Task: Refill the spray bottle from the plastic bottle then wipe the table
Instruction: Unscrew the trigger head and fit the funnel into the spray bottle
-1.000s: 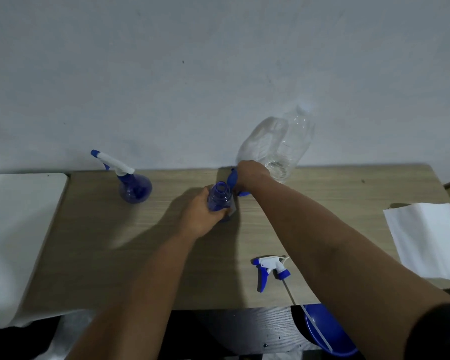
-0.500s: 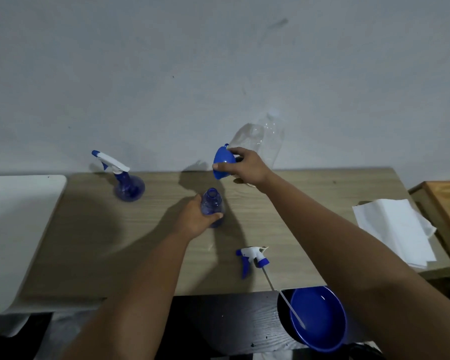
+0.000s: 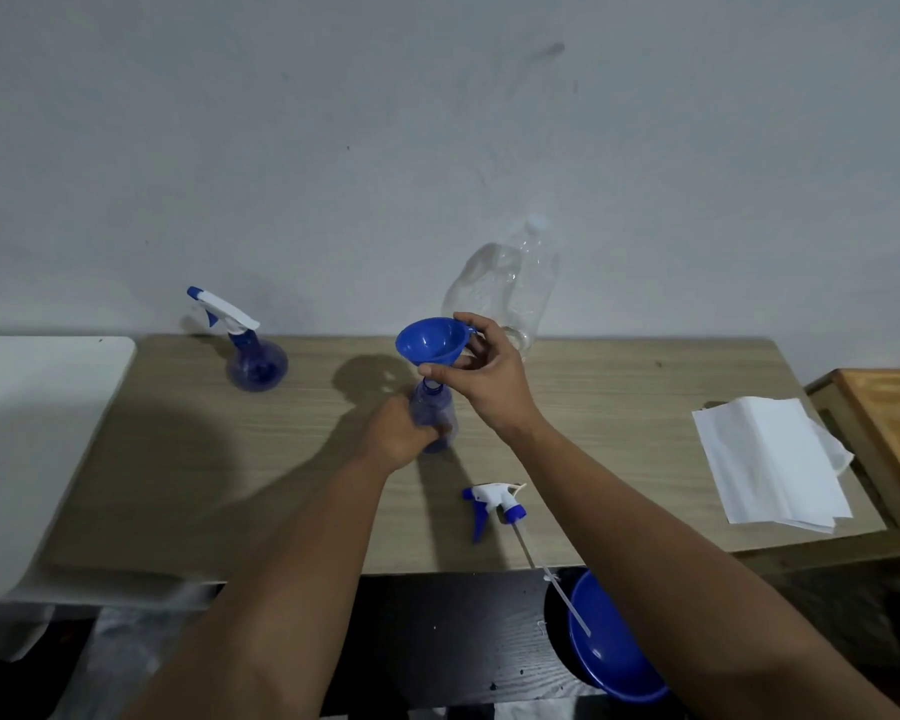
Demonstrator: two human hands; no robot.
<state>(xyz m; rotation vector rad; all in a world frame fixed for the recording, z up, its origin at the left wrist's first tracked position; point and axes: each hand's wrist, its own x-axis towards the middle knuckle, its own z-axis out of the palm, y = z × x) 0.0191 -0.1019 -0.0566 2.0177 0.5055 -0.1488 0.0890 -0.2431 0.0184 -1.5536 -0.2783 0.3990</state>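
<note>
My left hand (image 3: 398,433) grips an open blue spray bottle (image 3: 434,407) standing mid-table, its head removed. My right hand (image 3: 489,371) holds a blue funnel (image 3: 430,343) upright just above the bottle's mouth, its spout at or in the opening. The removed spray head (image 3: 494,498) with its long dip tube lies on the wooden table (image 3: 593,459) near the front edge. A clear plastic bottle (image 3: 510,283) stands at the back against the wall, behind my right hand.
A second, complete blue spray bottle (image 3: 253,350) stands at the back left. White paper towels (image 3: 770,459) lie at the table's right end. A blue bowl (image 3: 609,641) sits below the front edge. A white surface (image 3: 32,433) adjoins the left, a wooden one (image 3: 894,423) the right.
My right hand lifted the funnel from the table beside the bottle, turned it upright and brought it down over the bottle's mouth. My left hand kept its grip on the bottle.
</note>
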